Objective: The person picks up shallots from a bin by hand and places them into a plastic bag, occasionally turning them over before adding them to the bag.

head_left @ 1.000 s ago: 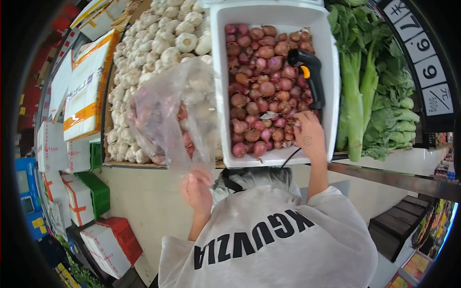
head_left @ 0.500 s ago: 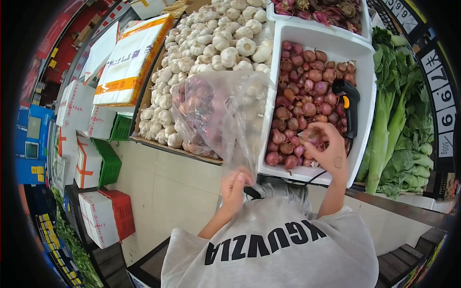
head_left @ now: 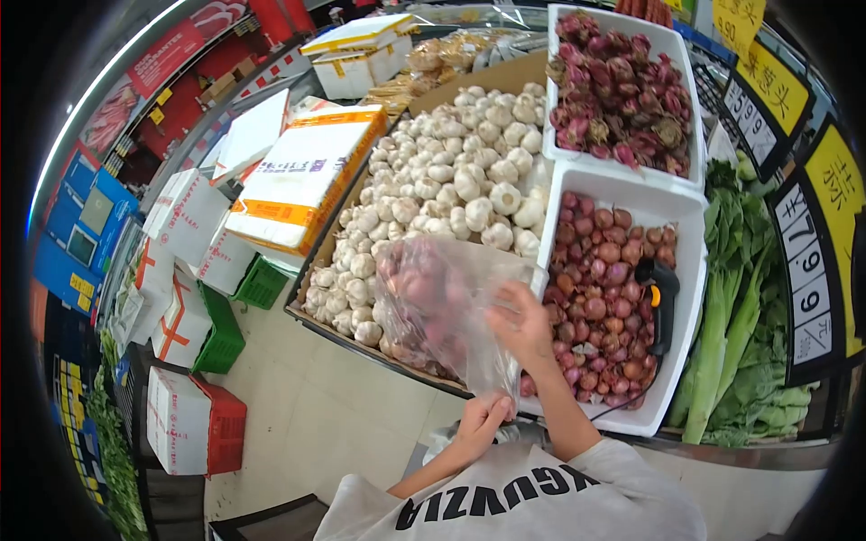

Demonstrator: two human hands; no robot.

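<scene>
A clear plastic bag [head_left: 424, 298] with reddish-purple bulbs inside lies over the garlic's near edge. My left hand [head_left: 483, 422] pinches the bag's gathered lower end. Over the bag's right part is my right hand [head_left: 519, 325], its fingers bent and apart, with nothing visible in them; the film partly blurs its fingertips. Small shallots [head_left: 595, 307] fill a white foam box [head_left: 690, 234] right of the bag. A black handheld scanner [head_left: 663, 307] rests along that box's right side.
Garlic [head_left: 469, 171] fills a wide carton. Behind the shallots stands a foam box of red onions [head_left: 622, 99]. Leafy greens [head_left: 731, 316] and price signs [head_left: 803, 270] line the right. White boxes [head_left: 307, 171], a green crate [head_left: 219, 338] and a red crate [head_left: 225, 428] are left.
My right hand has moved left from the shallots to the bag. The view has shifted, showing more of the far onions and signs. My left hand still grips the bag.
</scene>
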